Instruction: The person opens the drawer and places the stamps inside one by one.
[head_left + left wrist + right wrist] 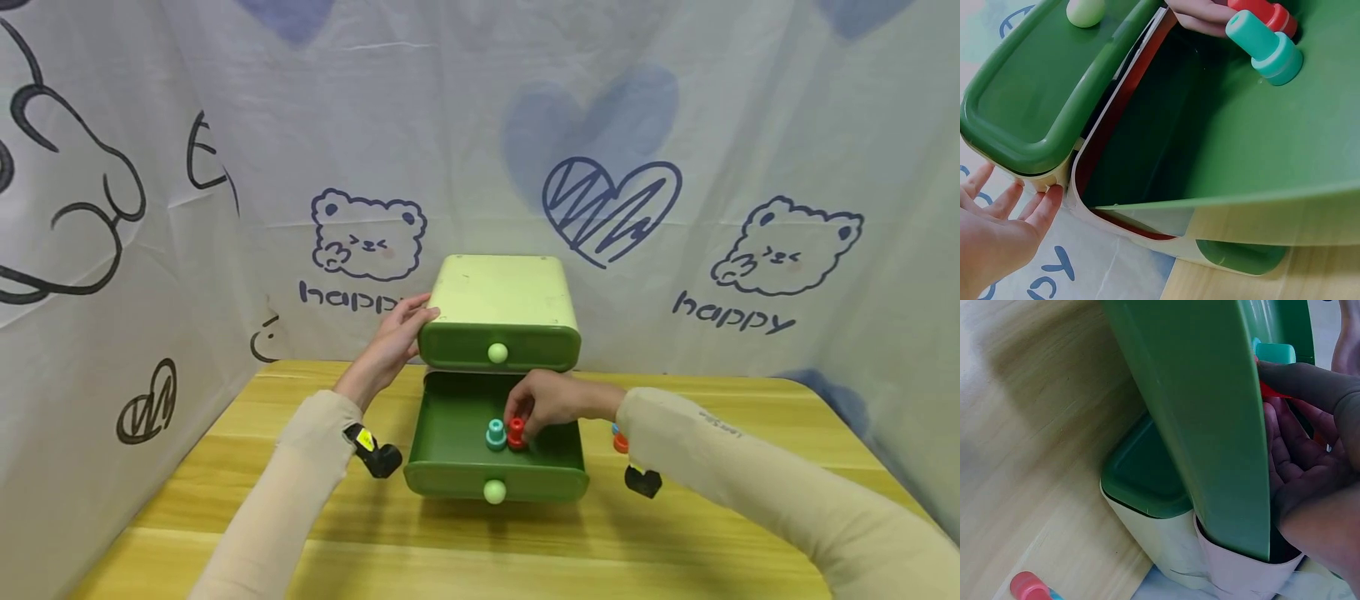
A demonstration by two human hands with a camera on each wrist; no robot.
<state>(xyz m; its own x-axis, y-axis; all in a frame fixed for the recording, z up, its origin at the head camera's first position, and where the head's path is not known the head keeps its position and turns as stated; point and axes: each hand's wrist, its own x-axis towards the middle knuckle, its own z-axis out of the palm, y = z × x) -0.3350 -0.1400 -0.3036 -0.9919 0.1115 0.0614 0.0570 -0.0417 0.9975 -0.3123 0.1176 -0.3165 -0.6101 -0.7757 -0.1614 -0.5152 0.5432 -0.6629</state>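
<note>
Right hand (pixel 551 398): we see it pinch the red peg (pixel 516 434) between thumb and fingers.
Red peg: inside the open drawer (pixel 453 421), upright; we think it stands on the drawer's floor, though the fingers partly cover it.
Teal peg (pixel 496 436): upright, just beside the red one.
Left hand (pixel 390 343): fingers extended, touching the pale cabinet's (pixel 504 287) upper side.
Table (pixel 225 500): we find a red-and-blue piece (pixel 621 442) near the right sleeve (pixel 720 450).

Cabinet (pixel 502 290): on table (pixel 375 558), before cloth (pixel 465 133)
Pulled-out drawer (pixel 450 425): holds left peg (pixel 496 437), right peg (pixel 516 433)
Left hand (pixel 393 340): at cabinet's left
Right hand (pixel 550 398): on right peg
</note>
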